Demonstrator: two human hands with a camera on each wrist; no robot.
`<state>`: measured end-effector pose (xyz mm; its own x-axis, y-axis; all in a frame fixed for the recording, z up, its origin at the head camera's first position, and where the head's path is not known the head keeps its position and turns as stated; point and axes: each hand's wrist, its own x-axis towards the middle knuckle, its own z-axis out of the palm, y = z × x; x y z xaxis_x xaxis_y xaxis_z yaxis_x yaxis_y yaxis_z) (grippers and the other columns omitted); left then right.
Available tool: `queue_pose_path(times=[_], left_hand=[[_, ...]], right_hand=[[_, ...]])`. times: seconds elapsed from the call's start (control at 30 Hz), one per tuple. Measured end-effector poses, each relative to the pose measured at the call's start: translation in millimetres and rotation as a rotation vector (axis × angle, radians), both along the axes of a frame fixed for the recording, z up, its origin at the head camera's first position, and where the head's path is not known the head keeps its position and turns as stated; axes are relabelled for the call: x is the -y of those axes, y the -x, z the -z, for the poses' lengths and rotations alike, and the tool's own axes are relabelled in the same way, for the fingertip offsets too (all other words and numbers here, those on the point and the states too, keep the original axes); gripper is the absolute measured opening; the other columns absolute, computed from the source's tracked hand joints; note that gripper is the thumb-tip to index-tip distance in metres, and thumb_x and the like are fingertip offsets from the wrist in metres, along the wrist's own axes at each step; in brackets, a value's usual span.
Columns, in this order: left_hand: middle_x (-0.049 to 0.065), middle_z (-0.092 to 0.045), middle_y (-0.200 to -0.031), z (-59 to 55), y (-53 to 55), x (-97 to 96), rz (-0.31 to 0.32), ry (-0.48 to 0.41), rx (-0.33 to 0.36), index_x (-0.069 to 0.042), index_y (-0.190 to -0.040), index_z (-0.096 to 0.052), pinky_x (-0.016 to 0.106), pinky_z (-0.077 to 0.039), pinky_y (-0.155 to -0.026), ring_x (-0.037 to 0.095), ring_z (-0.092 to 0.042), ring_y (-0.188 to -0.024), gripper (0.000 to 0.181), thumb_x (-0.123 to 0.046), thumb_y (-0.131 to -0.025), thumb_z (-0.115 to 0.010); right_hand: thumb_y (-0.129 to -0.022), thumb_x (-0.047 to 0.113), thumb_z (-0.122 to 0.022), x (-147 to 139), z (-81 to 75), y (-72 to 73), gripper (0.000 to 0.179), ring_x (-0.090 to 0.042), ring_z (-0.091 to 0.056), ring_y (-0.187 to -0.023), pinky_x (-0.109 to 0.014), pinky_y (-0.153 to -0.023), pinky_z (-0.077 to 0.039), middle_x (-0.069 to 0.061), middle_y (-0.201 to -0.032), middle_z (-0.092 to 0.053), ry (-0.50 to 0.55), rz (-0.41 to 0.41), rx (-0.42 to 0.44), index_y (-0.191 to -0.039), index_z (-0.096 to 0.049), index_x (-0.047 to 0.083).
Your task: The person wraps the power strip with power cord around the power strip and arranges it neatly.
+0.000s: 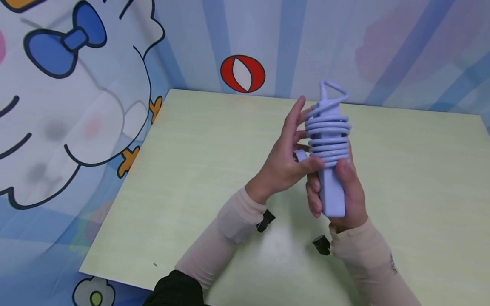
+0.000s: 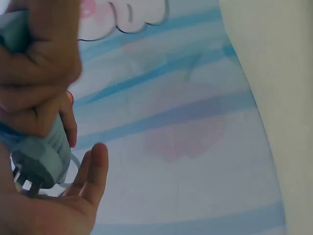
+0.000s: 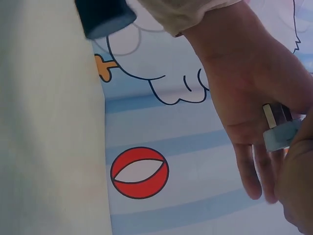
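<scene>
A pale lilac power strip (image 1: 332, 193) is held upright above the table, its cord (image 1: 328, 129) wound in several turns round the upper part. One loop of cord sticks up past the top end. My right hand (image 1: 354, 191) grips the strip's lower part, thumb on the near side and fingers curled round the other. On the left of the coil my left hand (image 1: 283, 159) has its fingers stretched upward, with the thumb across the lowest turns. The plug (image 2: 39, 159) hangs by the left palm, and its metal prongs show in both wrist views.
Below the hands lies a pale yellow-green table (image 1: 183, 191). A printed cloth backdrop (image 1: 252, 25) rises behind its far edge and along the left side. Dark wrist-camera pieces (image 1: 321, 245) jut from both cream sleeves (image 1: 367, 255).
</scene>
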<state>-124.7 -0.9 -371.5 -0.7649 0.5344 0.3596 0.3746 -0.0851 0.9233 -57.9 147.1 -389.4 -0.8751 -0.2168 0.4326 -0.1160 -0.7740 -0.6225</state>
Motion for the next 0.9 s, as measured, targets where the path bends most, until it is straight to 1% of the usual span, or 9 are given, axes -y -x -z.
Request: queue_pose_path(times=[0.07,0.13,0.23,0.3,0.4,0.5,0.57,0.7,0.9], left_hand=[[0.024,-0.027,-0.181,1.5,2.8,1.6,-0.017,0.065,-0.111,-0.005,-0.18,-0.006,0.029,-0.052,-0.117,0.034,-0.05,-0.152,0.144,-0.088,-0.086,-0.077],[0.023,-0.024,-0.181,3.3,4.6,3.4,-0.035,0.099,-0.184,-0.002,-0.178,-0.014,0.034,-0.052,-0.12,0.03,-0.043,-0.156,0.13,-0.055,-0.089,-0.093],[0.026,-0.028,-0.175,5.9,3.7,5.0,-0.074,0.11,-0.247,0.002,-0.174,-0.025,0.035,-0.052,-0.122,0.029,-0.041,-0.156,0.118,-0.005,-0.08,-0.096],[0.027,-0.037,-0.168,8.5,2.2,5.9,-0.12,0.123,-0.312,0.005,-0.17,-0.033,0.032,-0.051,-0.122,0.029,-0.045,-0.151,0.111,-0.004,-0.08,-0.096],[0.028,-0.05,-0.153,12.3,0.8,8.3,-0.18,0.142,-0.464,0.01,-0.164,-0.043,0.029,-0.051,-0.12,0.031,-0.054,-0.14,0.104,-0.005,-0.078,-0.099],[0.028,-0.056,-0.146,15.2,2.1,11.8,-0.232,0.145,-0.613,0.014,-0.158,-0.048,0.03,-0.054,-0.117,0.031,-0.059,-0.133,0.103,-0.009,-0.074,-0.102],[0.028,-0.058,-0.143,16.5,3.6,14.3,-0.25,0.145,-0.678,0.016,-0.156,-0.05,0.03,-0.056,-0.114,0.031,-0.062,-0.13,0.102,-0.01,-0.072,-0.103],[0.029,-0.057,-0.141,19.9,5.0,18.6,-0.239,0.174,-0.697,0.018,-0.155,-0.049,0.029,-0.057,-0.113,0.033,-0.062,-0.128,0.099,-0.009,-0.075,-0.101],[0.03,-0.053,-0.151,23.7,4.9,24.0,-0.14,0.22,-0.547,0.016,-0.161,-0.042,0.028,-0.053,-0.121,0.036,-0.061,-0.139,0.091,-0.002,-0.087,-0.092]], right_hand=[[-0.118,0.026,-0.052,-1.1,1.3,0.6,0.044,-0.017,-0.052,-0.045,-0.035,-0.032,-0.032,-0.006,-0.085,-0.065,0.021,-0.019,-0.004,-0.158,-0.037,0.016],[-0.119,0.026,-0.05,-2.1,2.5,-0.1,0.043,-0.014,-0.057,-0.047,-0.034,-0.032,-0.033,-0.005,-0.084,-0.065,0.01,-0.018,0.008,-0.159,-0.036,0.017],[-0.119,0.027,-0.05,-2.8,3.2,-1.2,0.046,-0.01,-0.061,-0.049,-0.032,-0.033,-0.037,-0.002,-0.083,-0.064,-0.037,0.005,0.034,-0.161,-0.034,0.019],[-0.118,0.028,-0.051,-2.8,3.0,-1.8,0.049,-0.009,-0.061,-0.05,-0.03,-0.035,-0.041,-0.001,-0.083,-0.063,-0.075,0.026,0.053,-0.163,-0.033,0.02],[-0.118,0.029,-0.052,-2.4,2.7,-2.6,0.052,-0.008,-0.061,-0.049,-0.029,-0.037,-0.045,-0.001,-0.082,-0.062,-0.118,0.047,0.071,-0.164,-0.03,0.021],[-0.117,0.029,-0.054,-1.7,2.8,-3.5,0.053,-0.008,-0.062,-0.049,-0.028,-0.038,-0.048,-0.001,-0.081,-0.062,-0.155,0.062,0.084,-0.163,-0.028,0.022],[-0.117,0.03,-0.055,-0.6,3.8,-3.1,0.054,-0.008,-0.063,-0.049,-0.027,-0.038,-0.049,0.0,-0.082,-0.063,-0.181,0.08,0.096,-0.162,-0.027,0.024],[-0.116,0.031,-0.057,0.9,6.8,-2.7,0.056,-0.007,-0.064,-0.052,-0.026,-0.04,-0.051,0.002,-0.089,-0.064,-0.247,0.141,0.128,-0.163,-0.026,0.03],[-0.112,0.018,-0.057,-1.8,8.1,-0.3,0.062,-0.01,-0.063,-0.055,-0.029,-0.041,-0.054,-0.004,-0.116,-0.062,-0.347,0.261,0.175,-0.163,-0.025,0.032]])
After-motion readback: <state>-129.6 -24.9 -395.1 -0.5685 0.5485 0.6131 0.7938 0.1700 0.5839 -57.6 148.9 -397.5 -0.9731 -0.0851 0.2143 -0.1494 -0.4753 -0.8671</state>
